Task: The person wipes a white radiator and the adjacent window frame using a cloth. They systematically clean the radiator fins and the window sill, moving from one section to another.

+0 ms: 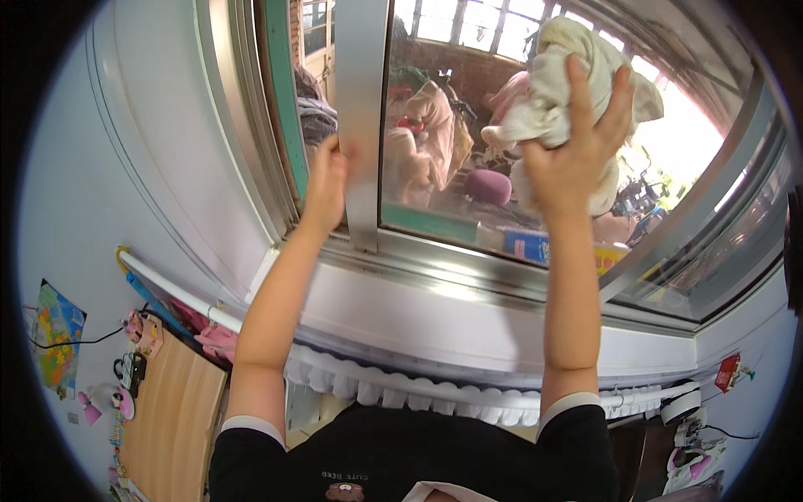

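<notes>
My right hand (574,138) presses a crumpled whitish cloth (568,75) against the glass pane (452,207) of a sliding window, its fingers spread over the fabric. Further left, my left hand (329,182) grips the upright metal stile (361,182) of the window sash. Its fingers go around the stile's left edge and are partly hidden, with a blurred fingertip near the metal. The sash stands in an aluminium track (439,263) above a white sill (426,307). A gap lies open to the left of the stile.
Beyond the glass are hanging clothes (426,138) and a purple rounded object (488,187). A white rod (182,282) and a scalloped white curtain (401,389) run below the sill. A wooden desk (172,408) stands at lower left, near a wall map (59,339).
</notes>
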The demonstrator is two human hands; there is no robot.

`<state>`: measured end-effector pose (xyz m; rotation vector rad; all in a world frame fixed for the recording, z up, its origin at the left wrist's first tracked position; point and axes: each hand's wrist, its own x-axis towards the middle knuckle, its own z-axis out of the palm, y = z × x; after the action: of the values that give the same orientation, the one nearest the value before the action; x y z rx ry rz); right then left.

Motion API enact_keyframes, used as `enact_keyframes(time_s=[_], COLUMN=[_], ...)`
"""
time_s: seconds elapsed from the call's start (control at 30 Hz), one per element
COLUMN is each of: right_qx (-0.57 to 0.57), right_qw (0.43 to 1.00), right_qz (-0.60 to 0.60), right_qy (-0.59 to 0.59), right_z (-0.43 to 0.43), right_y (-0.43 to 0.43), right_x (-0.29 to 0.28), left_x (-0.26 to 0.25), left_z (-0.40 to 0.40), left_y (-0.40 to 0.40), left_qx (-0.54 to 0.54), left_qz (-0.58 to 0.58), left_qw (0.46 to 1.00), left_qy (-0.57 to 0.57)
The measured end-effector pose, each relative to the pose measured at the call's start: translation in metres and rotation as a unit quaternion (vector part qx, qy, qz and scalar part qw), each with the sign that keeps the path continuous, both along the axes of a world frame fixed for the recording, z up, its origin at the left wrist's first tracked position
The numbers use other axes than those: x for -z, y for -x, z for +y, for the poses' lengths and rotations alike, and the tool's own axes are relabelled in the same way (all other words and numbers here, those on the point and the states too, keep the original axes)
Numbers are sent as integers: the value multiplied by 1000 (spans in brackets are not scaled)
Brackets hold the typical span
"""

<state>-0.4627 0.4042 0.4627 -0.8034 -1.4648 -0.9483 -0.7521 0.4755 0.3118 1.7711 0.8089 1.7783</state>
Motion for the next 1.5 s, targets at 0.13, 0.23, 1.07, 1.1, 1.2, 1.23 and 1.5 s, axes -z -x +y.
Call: enact_keyframes(time_s=[0.13,0.23,1.07,1.1,1.2,1.23,1.5], right_qx=[33,34,24,-17,-46,-48,10], right_qw=[997,989,959,943,867,842,941], right_qz=[-65,-144,-281,-331,-483,-518,-337], right_qy=[-23,28,19,28,117,144,-11], right_z=[18,20,37,36,20,16,15], right_y=[28,54,87,77,50,47,26], right_x=[39,106,110,134,146,137,-38], left_x=[19,31,25,24,21,22,26], left_z=[-9,-7,-7,-9,-11,-10,-10], left_y=[-20,-18,-5,-6,-3,-1,3], left_qx=[-15,-17,26,15,-4,-7,-8], left_qz=[-46,-60,-28,-7,25,27,25], left_qw=[998,997,999,1000,998,998,999], left_qy=[46,43,0,22,61,57,38])
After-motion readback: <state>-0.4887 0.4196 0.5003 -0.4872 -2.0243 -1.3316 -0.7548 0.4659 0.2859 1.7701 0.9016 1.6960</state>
